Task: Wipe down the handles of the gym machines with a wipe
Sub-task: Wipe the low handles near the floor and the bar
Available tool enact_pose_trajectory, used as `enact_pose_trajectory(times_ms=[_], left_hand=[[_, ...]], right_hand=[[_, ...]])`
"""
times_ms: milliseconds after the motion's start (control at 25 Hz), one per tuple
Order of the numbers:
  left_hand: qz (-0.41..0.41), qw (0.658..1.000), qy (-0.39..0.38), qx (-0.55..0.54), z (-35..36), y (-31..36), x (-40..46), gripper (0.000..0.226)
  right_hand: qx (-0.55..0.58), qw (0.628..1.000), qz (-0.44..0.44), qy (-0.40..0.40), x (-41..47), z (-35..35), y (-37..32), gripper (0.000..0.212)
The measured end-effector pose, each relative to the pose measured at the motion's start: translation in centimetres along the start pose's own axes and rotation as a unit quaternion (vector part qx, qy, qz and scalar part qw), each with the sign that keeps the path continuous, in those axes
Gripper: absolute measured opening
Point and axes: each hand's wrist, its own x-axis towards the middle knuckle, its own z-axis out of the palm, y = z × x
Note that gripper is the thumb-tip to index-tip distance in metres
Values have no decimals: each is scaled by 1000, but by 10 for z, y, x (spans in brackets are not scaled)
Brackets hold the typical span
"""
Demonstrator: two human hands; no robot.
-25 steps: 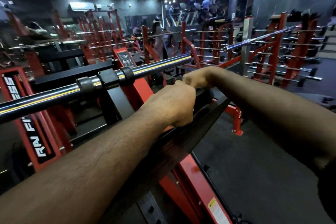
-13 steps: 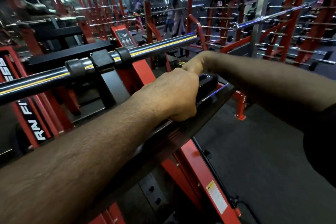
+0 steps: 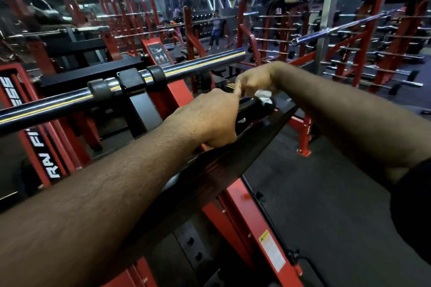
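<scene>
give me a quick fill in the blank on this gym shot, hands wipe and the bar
1. The white wipe sits under the ____ hand.
2. The left hand rests on the ____ handle of the machine.
3. The long steel bar behind the hands carries a thin ____ stripe along it.
4. The machine frame below the arms is painted ____.

Missing words: right; black; yellow; red

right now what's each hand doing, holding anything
Left hand: curled round the black handle, gripping it.
Right hand: holds the white wipe against that handle's far end.
</scene>
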Motion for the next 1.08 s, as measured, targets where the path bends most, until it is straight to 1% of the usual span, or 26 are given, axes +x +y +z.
enact_pose_trajectory(times_ms=[40,120,200,240,320,360,400,520,600,640,680,720,760,840,880,920,960,1000,1080], left_hand=[[0,1000,1,-2,-1,1,-2,36],[5,1000,1,2,-2,2,-5,26],[0,1000,-1,-11,-3,0,-6,19],[-1,1000,-1,-14,-3,-1,-5,18],[-1,1000,2,-17,-4,0,-6,17],[-1,1000,0,-16,-3,0,-7,16],[-1,1000,0,-14,-4,1,-7,17],[-8,1000,-7,-11,-5,2,-8,17],[-9,1000,-11,-9,-5,4,-8,16],[-10,1000,-13,-9,-5,4,-8,16],[-11,1000,-15,-10,-6,5,-8,17],[-13,1000,-14,-12,-7,5,-9,17],[-15,1000,-14,-13,-8,5,-9,17],[-21,1000,-17,-12,-8,5,-10,18],[-21,1000,-19,-8,-7,6,-10,18],[-21,1000,-19,-4,-7,5,-9,18],[-21,1000,-19,-3,-7,5,-9,19],[-20,1000,-21,-3,-7,5,-9,20],[-17,999,-28,0,-8,5,-10,19]], right_hand=[[34,999,7,11,-6,1,-1,31],[70,996,25,53,-16,12,4,27],[60,988,48,136,-15,36,2,12],[37,985,59,158,-13,50,1,12],[-9,989,52,135,-11,54,3,25],[-18,991,34,128,-14,50,3,24],[-2,990,32,140,-19,42,7,24],[107,974,54,192,-40,30,16,31],[120,966,59,222,-42,33,21,34],[98,965,75,232,-38,37,18,26],[51,967,90,233,-34,42,11,17],[-2,966,109,233,-28,47,5,12],[-37,966,122,227,-24,49,2,16],[-50,965,115,230,-34,49,-1,29],[-16,959,121,255,-45,46,0,28],[45,949,125,285,-57,43,0,24],[105,932,122,323,-67,41,3,18],[158,912,112,363,-77,47,4,14],[245,856,90,447,-80,70,7,14]])
